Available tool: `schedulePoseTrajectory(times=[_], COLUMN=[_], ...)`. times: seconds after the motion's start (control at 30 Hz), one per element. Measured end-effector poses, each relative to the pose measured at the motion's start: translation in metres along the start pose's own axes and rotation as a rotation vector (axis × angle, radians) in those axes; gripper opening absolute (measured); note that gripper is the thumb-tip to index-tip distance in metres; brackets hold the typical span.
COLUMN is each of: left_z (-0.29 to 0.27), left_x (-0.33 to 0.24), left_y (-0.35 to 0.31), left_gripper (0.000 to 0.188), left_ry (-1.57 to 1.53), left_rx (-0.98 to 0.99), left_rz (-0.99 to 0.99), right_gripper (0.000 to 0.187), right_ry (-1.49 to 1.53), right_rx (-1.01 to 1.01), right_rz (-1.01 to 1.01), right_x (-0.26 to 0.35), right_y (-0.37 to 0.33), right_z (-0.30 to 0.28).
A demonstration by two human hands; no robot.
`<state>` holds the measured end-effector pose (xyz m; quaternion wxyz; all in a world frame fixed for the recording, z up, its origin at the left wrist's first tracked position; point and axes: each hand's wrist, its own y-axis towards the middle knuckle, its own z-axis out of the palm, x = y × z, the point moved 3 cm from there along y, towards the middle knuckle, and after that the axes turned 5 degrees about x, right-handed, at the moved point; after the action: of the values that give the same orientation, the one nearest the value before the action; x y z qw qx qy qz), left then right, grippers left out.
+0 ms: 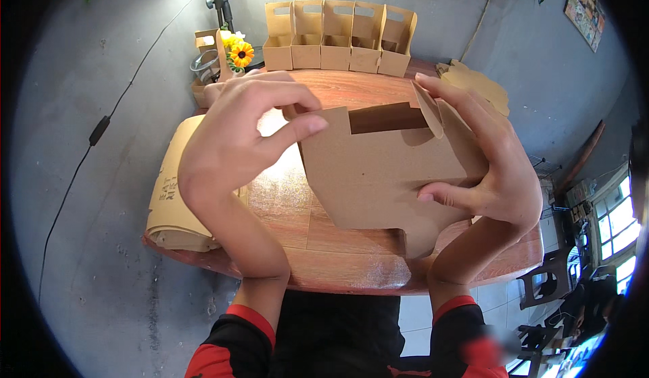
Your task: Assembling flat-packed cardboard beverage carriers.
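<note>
In the head view, the left grip (pixel 233 124) pinches the carton (pixel 368 182) at its upper left corner; the right grip (pixel 503 165) clamps its right side, thumb (pixel 441 193) on the front. It sits between them over the surface (pixel 338 263). It looks light and fairly stiff, though the flaps (pixel 428 112) may crease, so the broad faces seem safest to hold. Beyond both grips stand five carriers (pixel 336 57); left of the left grip lie card sheets (pixel 177 206), then a grey wall (pixel 122 195)

The person's left hand (pixel 250 118) bends inward at the wrist (pixel 203 192), fingers curled; right hand (pixel 499 162) clasps, thumb (pixel 443 194) opposed.
</note>
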<state>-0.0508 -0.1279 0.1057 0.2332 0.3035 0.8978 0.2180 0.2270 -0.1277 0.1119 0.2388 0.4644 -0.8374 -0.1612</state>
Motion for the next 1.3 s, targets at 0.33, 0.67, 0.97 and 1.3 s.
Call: schedulePoseTrajectory(times=[0.33, 0.67, 0.97, 1.3], left_z=[-0.005, -0.009, 0.005, 0.007], left_x=[-0.024, -0.017, -0.045, 0.013], left_y=[0.007, 0.005, 0.012, 0.008], left_gripper=[0.033, 0.056, 0.068, 0.085], left_ry=[-0.115, -0.283, -0.006, -0.249], left_rx=[0.107, 0.011, -0.032, 0.077], left_rz=[-0.036, 0.119, 0.270, 0.028], right_gripper=[0.116, 0.118, 0.117, 0.118], right_ry=[0.024, 0.021, 0.020, 0.013], right_rx=[0.048, 0.037, 0.045, 0.040], right_rz=[-0.088, -0.072, -0.074, -0.092], right_x=[0.005, 0.004, 0.008, 0.001], right_y=[0.002, -0.004, -0.004, -0.009], right_z=[-0.002, -0.008, -0.007, -0.014])
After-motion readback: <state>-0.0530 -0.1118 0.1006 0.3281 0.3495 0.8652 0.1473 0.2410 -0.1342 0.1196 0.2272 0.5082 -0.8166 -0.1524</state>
